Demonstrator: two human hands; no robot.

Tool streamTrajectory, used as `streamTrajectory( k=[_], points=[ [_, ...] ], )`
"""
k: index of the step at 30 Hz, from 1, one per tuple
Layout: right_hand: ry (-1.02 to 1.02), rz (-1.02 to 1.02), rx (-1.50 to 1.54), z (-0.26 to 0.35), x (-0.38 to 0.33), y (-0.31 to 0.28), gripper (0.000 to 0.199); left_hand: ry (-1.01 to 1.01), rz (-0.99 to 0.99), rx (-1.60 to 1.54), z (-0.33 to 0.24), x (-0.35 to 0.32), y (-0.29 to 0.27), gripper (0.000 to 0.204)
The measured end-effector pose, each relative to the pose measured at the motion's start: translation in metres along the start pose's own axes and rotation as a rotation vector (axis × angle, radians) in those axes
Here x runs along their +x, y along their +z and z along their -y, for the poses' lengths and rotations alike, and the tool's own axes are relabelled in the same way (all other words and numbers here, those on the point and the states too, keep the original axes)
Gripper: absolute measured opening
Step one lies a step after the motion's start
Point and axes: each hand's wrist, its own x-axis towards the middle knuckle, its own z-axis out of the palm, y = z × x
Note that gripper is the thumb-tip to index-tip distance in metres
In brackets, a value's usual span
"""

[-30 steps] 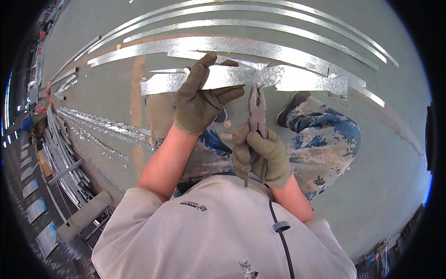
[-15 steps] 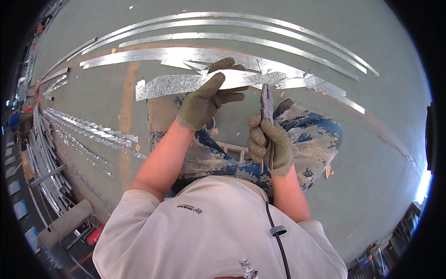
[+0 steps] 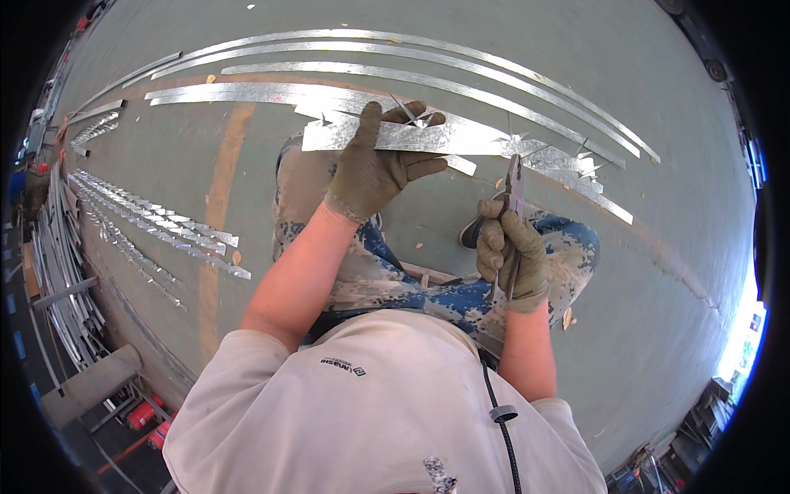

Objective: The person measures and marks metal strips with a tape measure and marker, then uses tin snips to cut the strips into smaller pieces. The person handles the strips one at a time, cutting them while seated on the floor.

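Note:
My left hand (image 3: 362, 174), in an olive work glove, grips a shiny sheet-metal strip (image 3: 469, 142), the thumb across its front and some fingers behind. Narrow pointed tabs stand up from the strip's far edge. My right hand (image 3: 517, 257), gloved alike, is closed round the handles of a pair of pliers (image 3: 515, 188). The plier jaws point away from me and meet the near edge of the strip toward its right end; whether they clamp it I cannot tell. More flat metal strip (image 3: 218, 92) lies on the floor just beyond, partly covered by the held one.
Several long metal strips (image 3: 411, 72) lie across the floor farther off. To the left are strips with bent tabs (image 3: 156, 216) and a pile of metal lengths (image 3: 70, 272). Red cylinders (image 3: 141, 413) stand at lower left. Dark clutter lines the lower right.
The held strip has shifted right through or with my left hand, which also moved slightly right. My right hand and the pliers have moved right along the strip's near edge.

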Motion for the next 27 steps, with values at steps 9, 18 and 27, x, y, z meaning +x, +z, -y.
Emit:
streamTrajectory(
  k=[9, 18, 27],
  points=[
    [0.186, -0.295, -0.464, -0.025, 0.007, 0.041, 0.044, 0.156, -0.027, -0.023, 0.009, 0.006, -0.007, 0.054],
    [0.108, -0.358, -0.921, -0.04, 0.035, 0.05, 0.042, 0.084, -0.032, 0.09, 0.01, 0.004, -0.002, 0.059],
    [0.054, -0.399, -1.043, -0.05, 0.043, 0.035, 0.034, 0.083, -0.033, 0.107, 0.009, 0.004, -0.004, 0.06]
  ],
)
